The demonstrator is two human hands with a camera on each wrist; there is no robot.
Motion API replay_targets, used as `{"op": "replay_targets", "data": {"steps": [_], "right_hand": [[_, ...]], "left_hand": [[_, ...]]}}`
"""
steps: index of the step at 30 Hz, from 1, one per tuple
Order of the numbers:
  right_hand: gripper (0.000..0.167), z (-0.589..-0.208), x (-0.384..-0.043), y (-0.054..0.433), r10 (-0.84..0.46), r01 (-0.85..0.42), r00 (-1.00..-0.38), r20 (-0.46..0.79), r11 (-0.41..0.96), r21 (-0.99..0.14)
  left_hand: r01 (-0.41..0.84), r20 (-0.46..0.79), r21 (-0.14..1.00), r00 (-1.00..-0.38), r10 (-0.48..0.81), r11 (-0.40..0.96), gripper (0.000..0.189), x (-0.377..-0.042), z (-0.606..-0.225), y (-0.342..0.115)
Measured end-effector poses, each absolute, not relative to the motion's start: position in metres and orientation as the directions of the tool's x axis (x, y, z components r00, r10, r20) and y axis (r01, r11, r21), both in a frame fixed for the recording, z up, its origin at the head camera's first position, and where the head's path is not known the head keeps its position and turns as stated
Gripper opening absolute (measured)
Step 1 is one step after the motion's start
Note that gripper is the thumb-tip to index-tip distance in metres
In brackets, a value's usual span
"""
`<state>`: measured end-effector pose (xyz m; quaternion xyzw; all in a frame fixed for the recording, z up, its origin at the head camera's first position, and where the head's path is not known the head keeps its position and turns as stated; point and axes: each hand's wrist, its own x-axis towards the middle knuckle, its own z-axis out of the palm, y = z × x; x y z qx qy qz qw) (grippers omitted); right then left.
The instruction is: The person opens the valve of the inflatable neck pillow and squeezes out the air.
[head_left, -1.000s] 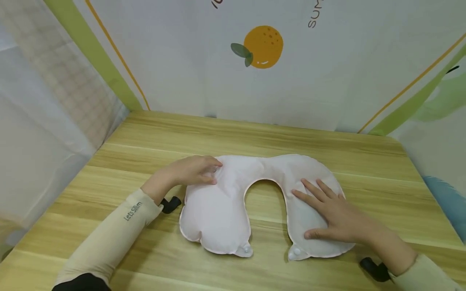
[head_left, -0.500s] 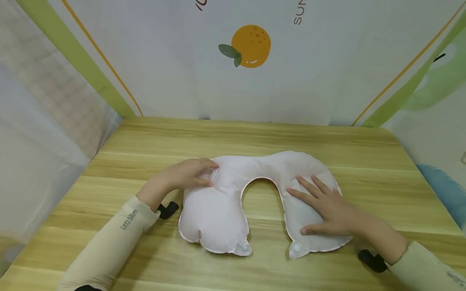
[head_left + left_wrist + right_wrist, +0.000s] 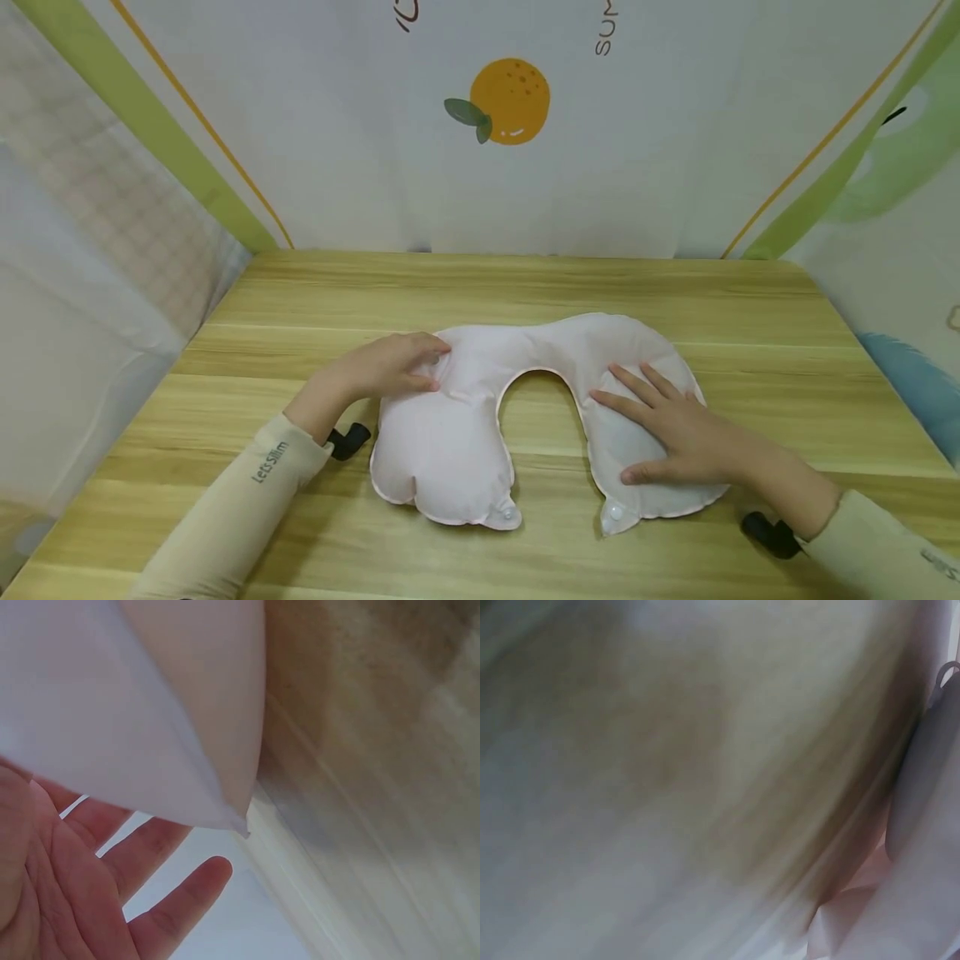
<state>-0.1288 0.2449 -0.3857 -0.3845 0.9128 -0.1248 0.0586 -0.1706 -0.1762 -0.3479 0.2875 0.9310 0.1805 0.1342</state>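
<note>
A pale pink, puffed-up U-shaped neck pillow (image 3: 457, 454) lies flat on the wooden table, its opening facing me. Each of its two ends carries a small tab with a snap button. My left hand (image 3: 386, 367) rests on the pillow's upper left edge, thumb and index finger apart over creased fabric. In the left wrist view, the other fingers of the left hand (image 3: 82, 892) extend loosely beside the pillow's edge (image 3: 97, 705). With fingers spread, my right hand (image 3: 678, 437) lies flat on the right arm of the pillow. The right wrist view shows part of the pillow (image 3: 922, 885), not the hand.
The wooden table (image 3: 300, 292) reaches back to a white curtain (image 3: 622, 158) printed with an orange. A black wrist-camera piece (image 3: 350, 442) sticks out under the left wrist, and another black piece (image 3: 771, 535) under the right. Blue fabric (image 3: 911, 387) shows beyond the table's right edge.
The head view has shifted slightly, so the scene sits a little further left in it. Both hands keep their places on the neck pillow, which lies as before.
</note>
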Motion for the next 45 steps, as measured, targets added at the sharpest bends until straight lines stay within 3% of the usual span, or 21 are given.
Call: {"op": "replay_targets", "data": {"steps": [45], "right_hand": [[0.086, -0.3876, -0.1308, 0.2433, -0.707, -0.676, -0.707, -0.003, 0.678, -0.289]], "left_hand": [[0.527, -0.14, 0.4, -0.773, 0.618, 0.75, 0.053, -0.1721, -0.3556, -0.1743]]}}
